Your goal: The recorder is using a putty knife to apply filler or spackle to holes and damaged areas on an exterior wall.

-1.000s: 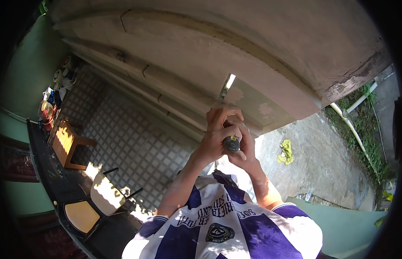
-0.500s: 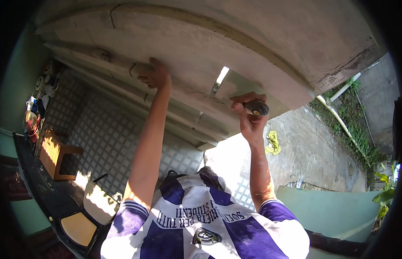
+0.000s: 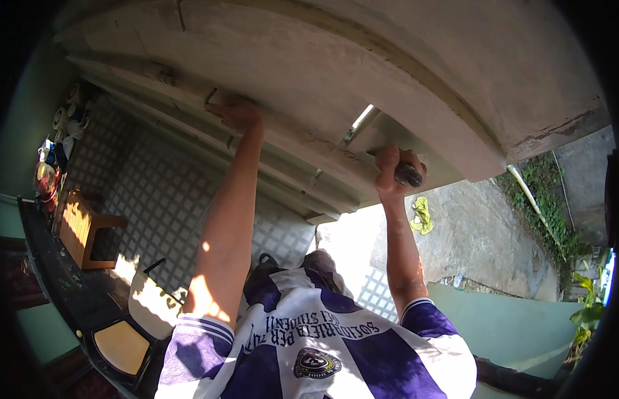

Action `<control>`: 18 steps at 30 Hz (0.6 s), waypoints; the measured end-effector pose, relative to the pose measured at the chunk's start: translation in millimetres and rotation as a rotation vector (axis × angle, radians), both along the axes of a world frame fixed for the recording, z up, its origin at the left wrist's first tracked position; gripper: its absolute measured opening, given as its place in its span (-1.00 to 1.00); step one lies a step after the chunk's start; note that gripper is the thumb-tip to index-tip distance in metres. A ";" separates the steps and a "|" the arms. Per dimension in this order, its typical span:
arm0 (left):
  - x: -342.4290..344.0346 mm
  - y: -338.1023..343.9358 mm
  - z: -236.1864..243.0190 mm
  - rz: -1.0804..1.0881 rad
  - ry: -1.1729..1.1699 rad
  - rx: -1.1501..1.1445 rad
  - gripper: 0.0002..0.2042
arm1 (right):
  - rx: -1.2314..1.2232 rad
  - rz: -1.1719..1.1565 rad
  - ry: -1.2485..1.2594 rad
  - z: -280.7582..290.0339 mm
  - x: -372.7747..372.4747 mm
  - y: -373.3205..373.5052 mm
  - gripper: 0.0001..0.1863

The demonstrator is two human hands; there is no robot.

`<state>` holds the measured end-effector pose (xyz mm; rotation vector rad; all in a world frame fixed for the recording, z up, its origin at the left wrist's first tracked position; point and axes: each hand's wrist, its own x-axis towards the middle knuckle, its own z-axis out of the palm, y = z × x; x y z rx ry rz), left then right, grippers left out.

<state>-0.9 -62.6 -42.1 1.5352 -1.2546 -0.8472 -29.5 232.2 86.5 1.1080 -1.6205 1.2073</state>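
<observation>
A pale, rough plastered structure (image 3: 303,73) with stepped ledges spans the upper part of the view. My left hand (image 3: 240,115) rests against one of its ledges, fingers stretched out to the left with nothing held in them. Close to those fingertips, a short bent metal rod (image 3: 211,95) sticks out. On the right, my right hand (image 3: 389,169) is closed around the dark rounded handle of a hand tool (image 3: 408,175), near a narrow bright slot (image 3: 361,118) in the structure. The tool's working end is hidden by the hand and the surface.
Far below at left lies a tiled floor (image 3: 160,159) with a wooden stool (image 3: 80,226), a chair (image 3: 152,302) and a dark counter edge (image 3: 63,286). To the right are a concrete yard (image 3: 482,226), a yellow cloth (image 3: 422,216), a pale pipe (image 3: 532,196) and a green wall (image 3: 515,326).
My right hand has shifted slightly right and down with the tool, its handle now turned more downward. My left hand has lowered and flattened against the ledge. The view has shifted slightly.
</observation>
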 end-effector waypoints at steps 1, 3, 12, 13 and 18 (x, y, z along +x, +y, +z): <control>-0.2 -6.5 -6.3 0.009 -0.002 0.002 -0.37 | -0.030 0.042 -0.040 0.6 -0.5 -4.0 -0.75; -0.1 -17.7 -18.9 0.049 -0.044 -0.020 -0.39 | -0.205 0.225 -0.187 -1.7 2.3 -2.9 -0.75; -1.8 3.0 4.6 -0.004 -0.019 0.057 -0.45 | -0.078 0.188 -0.067 -14.2 10.6 1.6 -0.79; 0.5 2.4 5.6 -0.002 -0.021 0.059 -0.45 | 0.035 0.079 -0.083 -17.3 4.3 -2.7 -0.80; 4.6 7.5 14.0 0.024 -0.037 0.033 -0.47 | -0.028 0.031 -0.011 -12.6 1.6 -3.5 -0.81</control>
